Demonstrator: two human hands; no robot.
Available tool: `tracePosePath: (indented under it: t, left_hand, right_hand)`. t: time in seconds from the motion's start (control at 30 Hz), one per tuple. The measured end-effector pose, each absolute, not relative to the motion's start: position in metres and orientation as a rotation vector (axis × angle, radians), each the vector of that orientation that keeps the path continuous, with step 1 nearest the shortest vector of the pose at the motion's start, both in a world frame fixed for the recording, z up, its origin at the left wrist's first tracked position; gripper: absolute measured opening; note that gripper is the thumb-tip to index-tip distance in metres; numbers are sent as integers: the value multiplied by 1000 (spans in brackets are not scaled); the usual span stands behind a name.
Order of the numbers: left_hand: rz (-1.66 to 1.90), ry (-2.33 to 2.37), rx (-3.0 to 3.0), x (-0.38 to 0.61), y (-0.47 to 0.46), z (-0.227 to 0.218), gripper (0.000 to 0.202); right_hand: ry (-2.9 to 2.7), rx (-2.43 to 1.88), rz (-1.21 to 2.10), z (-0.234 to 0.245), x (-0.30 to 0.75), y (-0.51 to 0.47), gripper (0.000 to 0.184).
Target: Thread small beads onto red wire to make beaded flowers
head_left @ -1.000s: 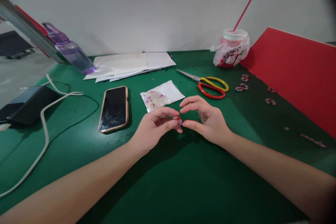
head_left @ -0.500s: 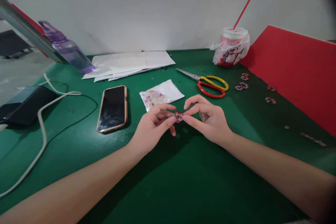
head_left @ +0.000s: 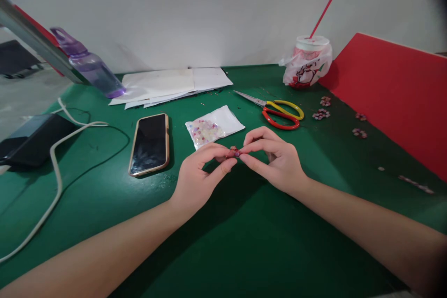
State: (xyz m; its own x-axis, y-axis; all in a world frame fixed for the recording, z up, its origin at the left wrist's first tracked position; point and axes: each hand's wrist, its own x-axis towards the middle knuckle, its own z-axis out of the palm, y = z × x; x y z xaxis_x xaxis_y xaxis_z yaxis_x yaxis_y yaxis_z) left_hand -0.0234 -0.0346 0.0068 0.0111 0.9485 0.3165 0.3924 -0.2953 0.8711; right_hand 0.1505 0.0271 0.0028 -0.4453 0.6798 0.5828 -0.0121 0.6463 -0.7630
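Observation:
Between my two hands is a small pinkish-purple bead cluster (head_left: 234, 151), partly covered by fingertips. My left hand (head_left: 200, 174) pinches its left side between thumb and forefinger. From the other side, the thumb and forefinger of my right hand (head_left: 275, 156) close on its right edge. Just beyond my left fingers lies a white packet (head_left: 228, 121) with a clear front showing several pale and coloured beads (head_left: 206, 131). Scissors (head_left: 275, 109) with one yellow and one red handle rest behind my right hand. Similar bead clusters (head_left: 321, 114) lie farther right.
A phone (head_left: 150, 144) lies left of my hands, near a black device (head_left: 35, 142) and a white cable (head_left: 56, 163). Behind are a purple bottle (head_left: 94, 70), papers (head_left: 160, 84) and a bagged cup with a straw (head_left: 309, 63). A red board (head_left: 391, 93) slopes at right, beside a bead strip (head_left: 416, 185).
The bead cluster has turned and shifted slightly left between my fingertips. My left fingers have drawn together around it, covering more of it. My right hand keeps its pinch.

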Motion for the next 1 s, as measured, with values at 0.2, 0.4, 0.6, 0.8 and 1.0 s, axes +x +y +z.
tracePosePath:
  t: [0.2,0.4,0.6,0.8,1.0]
  left_hand:
    - [1263,1370,1623,-21,-34,8,7]
    - [1235,1344,1514,-21,-31,8,8]
    - [1232,1358,1470,-21,-31,6,8]
    - [1194,1340,1419,-20,-31,9,10]
    - [1279,1307,1313,-22,-30,3,17]
  right_hand:
    - [-1893,-533,921,3,150,26,9]
    - [-1914,-666,1040,2,152,24,7]
    - [-1913,-784,1069,4,151,23,10]
    - [-1887,-819,1098,5,150,22,9]
    - [-1873,-811,1172,4,151,24,11]
